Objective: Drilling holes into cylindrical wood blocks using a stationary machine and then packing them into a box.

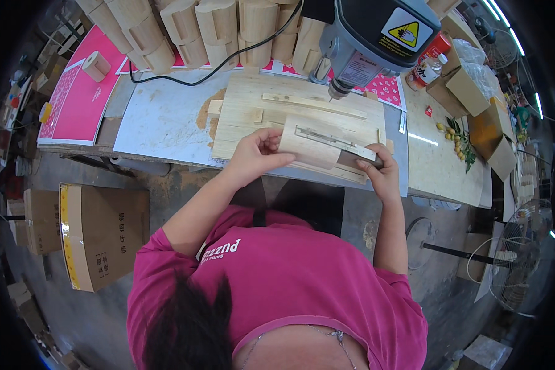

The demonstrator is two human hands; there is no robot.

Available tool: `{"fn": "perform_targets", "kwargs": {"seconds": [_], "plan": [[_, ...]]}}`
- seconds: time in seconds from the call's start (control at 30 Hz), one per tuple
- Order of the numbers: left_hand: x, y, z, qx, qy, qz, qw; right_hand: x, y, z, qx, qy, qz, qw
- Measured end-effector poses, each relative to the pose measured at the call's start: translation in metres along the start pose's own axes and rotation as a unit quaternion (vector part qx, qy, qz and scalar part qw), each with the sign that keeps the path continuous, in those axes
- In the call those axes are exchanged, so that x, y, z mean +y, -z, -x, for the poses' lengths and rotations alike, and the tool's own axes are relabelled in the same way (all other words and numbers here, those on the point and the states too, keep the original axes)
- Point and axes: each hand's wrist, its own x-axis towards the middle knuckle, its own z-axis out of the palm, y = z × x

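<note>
My left hand (257,156) is closed on the left end of a pale rounded wooden block (303,152), thumb on its near side and fingers curled behind. Along the top of the block lies a long narrow metal template (334,140) with a slot in it. Its right end, with a dark flat part below, is pinched between the thumb and fingers of my right hand (381,172). Both are held just over a wooden board (240,117) with strips fixed on it. The drill press (364,49) stands beyond, its bit (332,98) above and apart from the block.
Several stacked wooden blocks (219,31) line the back. A black cable (203,80) crosses the bench before them. A short wooden cylinder (96,66) stands on a pink sheet at left. At right are a bottle (424,73), picked fruit (455,139) and open cartons (462,92). Sawdust (208,114) lies beside the board.
</note>
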Motion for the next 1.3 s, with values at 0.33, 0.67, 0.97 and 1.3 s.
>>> {"fn": "perform_targets", "kwargs": {"seconds": [0.33, 0.67, 0.97, 1.3], "plan": [[-0.035, -0.002, -0.043, 0.118, -0.274, -0.505, 0.810, 0.018, 0.018, -0.056, 0.100, 0.054, 0.185, 0.976], [-0.036, 0.032, -0.062, 0.086, -0.253, -0.513, 0.815, 0.006, -0.003, -0.075, 0.056, 0.049, 0.202, 0.977], [-0.035, 0.037, -0.061, 0.060, -0.258, -0.515, 0.815, -0.125, 0.034, -0.138, 0.241, 0.243, -0.034, 0.939], [-0.031, 0.034, -0.058, 0.062, -0.247, -0.533, 0.807, -0.164, 0.025, -0.128, 0.240, 0.272, 0.412, 0.836]]}}
